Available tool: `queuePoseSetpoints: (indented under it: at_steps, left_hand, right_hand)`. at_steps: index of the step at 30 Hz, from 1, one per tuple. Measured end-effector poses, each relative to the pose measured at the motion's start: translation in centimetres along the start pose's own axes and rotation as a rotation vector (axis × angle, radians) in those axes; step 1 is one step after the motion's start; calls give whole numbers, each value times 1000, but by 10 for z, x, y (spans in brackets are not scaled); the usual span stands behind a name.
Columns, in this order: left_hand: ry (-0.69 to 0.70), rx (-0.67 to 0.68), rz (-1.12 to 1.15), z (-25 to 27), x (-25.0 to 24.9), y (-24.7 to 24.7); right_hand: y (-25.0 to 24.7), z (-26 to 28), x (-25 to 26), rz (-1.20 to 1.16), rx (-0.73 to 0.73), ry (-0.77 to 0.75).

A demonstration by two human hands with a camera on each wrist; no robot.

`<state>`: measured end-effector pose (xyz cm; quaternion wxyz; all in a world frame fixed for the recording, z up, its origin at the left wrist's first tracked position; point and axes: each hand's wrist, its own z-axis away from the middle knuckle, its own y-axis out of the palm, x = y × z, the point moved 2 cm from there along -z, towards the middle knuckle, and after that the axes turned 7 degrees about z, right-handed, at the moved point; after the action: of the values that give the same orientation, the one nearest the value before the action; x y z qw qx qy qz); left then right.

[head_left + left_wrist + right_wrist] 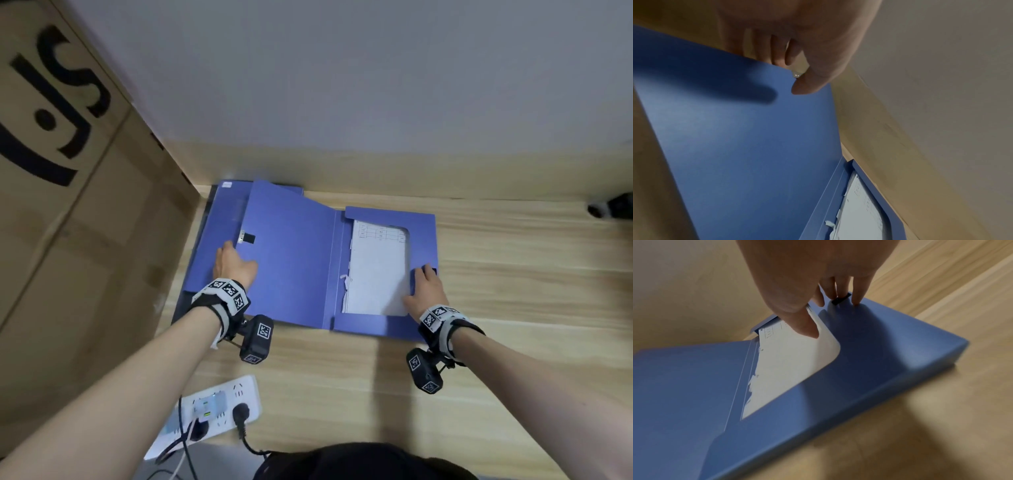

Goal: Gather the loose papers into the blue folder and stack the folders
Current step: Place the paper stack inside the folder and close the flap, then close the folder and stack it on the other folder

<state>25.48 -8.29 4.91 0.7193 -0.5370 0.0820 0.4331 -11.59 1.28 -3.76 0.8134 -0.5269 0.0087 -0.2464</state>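
Papers (376, 274) sit inside the open blue folder (291, 257) by the tabletop's far edge; my left hand (233, 265) pinches its cover, right hand (424, 291) fingers spread pressing the flap, next I swing the cover shut.

The head view looks steeply down from above the desk (513, 274) at the open blue folder (294, 253); each wrist view sits close under its palm, facing along the fingers, both sharing the folder's papers (789, 363)

Dim, soft shadows (wrist views blurred)
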Motion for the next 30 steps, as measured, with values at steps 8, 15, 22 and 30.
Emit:
queuePoseSetpoints:
  at_steps: [8, 15, 22, 30]
  left_hand:
    - [215, 182, 140, 25, -30, -13]
    - [398, 210, 139, 89, -83, 22]
    - [425, 375, 227, 135, -108, 91]
    - [294, 442, 102, 123, -84, 144]
  right_hand:
    - [4, 36, 4, 6, 50, 43]
    - [-25, 46, -13, -97, 47, 3]
    - [-45, 53, -46, -466, -39, -56]
    - [-48, 45, -65, -933, 82, 32]
